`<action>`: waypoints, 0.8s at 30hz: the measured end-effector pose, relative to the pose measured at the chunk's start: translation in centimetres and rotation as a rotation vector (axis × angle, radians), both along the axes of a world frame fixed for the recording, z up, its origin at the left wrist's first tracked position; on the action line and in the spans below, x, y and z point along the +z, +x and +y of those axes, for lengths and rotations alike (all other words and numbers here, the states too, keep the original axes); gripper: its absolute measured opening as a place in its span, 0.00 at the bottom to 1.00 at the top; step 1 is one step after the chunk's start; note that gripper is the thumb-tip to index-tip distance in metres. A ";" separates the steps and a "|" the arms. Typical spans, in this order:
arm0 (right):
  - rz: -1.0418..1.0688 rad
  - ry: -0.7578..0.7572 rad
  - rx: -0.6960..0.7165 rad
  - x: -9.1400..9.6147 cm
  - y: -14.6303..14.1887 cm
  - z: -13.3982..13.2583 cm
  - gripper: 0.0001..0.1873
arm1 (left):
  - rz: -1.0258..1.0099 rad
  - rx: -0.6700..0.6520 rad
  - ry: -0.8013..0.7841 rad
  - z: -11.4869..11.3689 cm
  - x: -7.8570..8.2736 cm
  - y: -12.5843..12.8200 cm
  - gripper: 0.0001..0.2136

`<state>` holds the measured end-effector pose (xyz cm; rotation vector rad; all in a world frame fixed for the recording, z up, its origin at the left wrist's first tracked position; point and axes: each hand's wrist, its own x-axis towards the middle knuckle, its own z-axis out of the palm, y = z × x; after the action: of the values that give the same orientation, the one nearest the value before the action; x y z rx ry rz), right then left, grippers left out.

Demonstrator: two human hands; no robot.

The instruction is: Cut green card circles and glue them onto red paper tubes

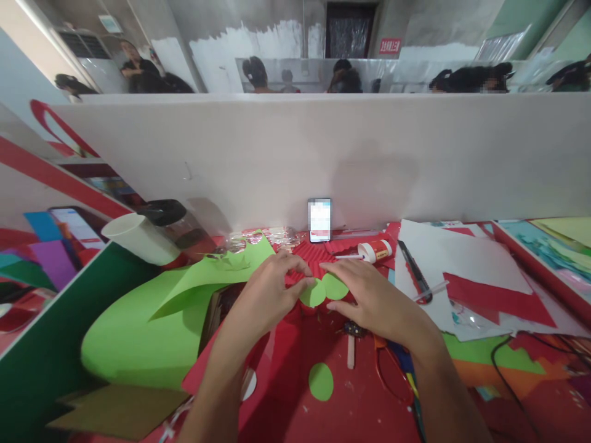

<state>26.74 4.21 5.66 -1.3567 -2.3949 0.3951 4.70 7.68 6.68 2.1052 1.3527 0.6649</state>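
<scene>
My left hand (pixel 280 284) is closed, pinching a light green paper circle (pixel 313 294) between thumb and fingers. On the other side, my right hand (pixel 362 290) grips a second green paper piece (pixel 335 287), rounded too, with its thumb below and fingers above. The two pieces meet edge to edge, over pleated red paper (pixel 310 252). A loose green paper circle (pixel 321 381) lies flat on the red table (pixel 355 412) below my hands. Under my right hand is a small dark object with a wooden stick (pixel 351 352). Orange-handled scissors (pixel 392 375) lie beside it, partly hidden by my forearm.
A phone (pixel 320 219) leans against the white partition (pixel 258 154). Green card sheets (pixel 138 332), a paper cup (pixel 141 239) and a dark-lidded cup (pixel 173 224) are at left. Rightward lie a red-and-white tub (pixel 375 251), a box cutter (pixel 414 269), white sheets (pixel 466 255) and a black cable (pixel 501 369).
</scene>
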 end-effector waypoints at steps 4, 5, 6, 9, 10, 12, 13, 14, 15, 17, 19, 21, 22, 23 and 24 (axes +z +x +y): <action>0.001 -0.007 -0.003 0.0 0.0 0.0 0.29 | -0.002 -0.014 0.023 0.0 -0.2 -0.1 0.04; 0.002 -0.010 -0.003 0.0 0.0 0.0 0.29 | -0.001 -0.019 0.023 0.1 -0.3 -0.1 0.04; 0.003 -0.013 -0.004 0.0 0.0 0.0 0.29 | 0.003 -0.023 0.020 0.1 -0.3 -0.1 0.04; 0.008 -0.020 -0.004 0.0 0.0 0.0 0.29 | 0.015 -0.035 0.014 0.1 -0.4 -0.2 0.05; 0.009 -0.021 -0.003 0.1 0.0 0.0 0.29 | 0.018 -0.040 0.014 0.1 -0.3 -0.2 0.06; 0.012 -0.027 -0.002 0.1 0.0 0.0 0.29 | 0.023 -0.049 0.009 0.1 -0.3 -0.1 0.06; 0.015 -0.029 -0.002 0.1 0.0 0.0 0.28 | 0.025 -0.049 0.005 0.1 -0.2 -0.1 0.06; 0.018 -0.032 -0.003 0.0 0.0 0.0 0.28 | 0.026 -0.048 0.000 0.1 -0.2 -0.1 0.06; 0.021 -0.034 -0.003 0.0 0.0 0.0 0.28 | 0.023 -0.042 -0.003 0.1 -0.2 -0.1 0.07; 0.028 -0.032 -0.001 0.0 0.0 0.0 0.28 | 0.010 -0.027 -0.002 0.1 -0.1 -0.2 0.08; 0.029 -0.028 0.002 -0.1 0.0 0.0 0.28 | -0.016 -0.013 0.012 0.1 0.0 -0.4 0.10; 0.026 -0.027 0.005 0.0 0.0 0.0 0.29 | -0.051 0.008 0.039 0.0 0.2 -0.6 0.10; 0.024 -0.028 0.006 0.0 0.0 0.0 0.29 | -0.064 0.019 0.045 0.0 0.3 -0.8 0.08; 0.023 -0.029 0.008 0.0 0.0 0.0 0.28 | -0.072 0.032 0.044 0.0 0.4 -1.0 0.07; 0.021 -0.029 0.009 0.1 0.0 0.0 0.28 | -0.075 0.044 0.032 -0.1 0.6 -1.2 0.07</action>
<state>26.70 4.22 5.75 -1.3482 -2.3875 0.4467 3.54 7.62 7.23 2.0595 1.3587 0.7813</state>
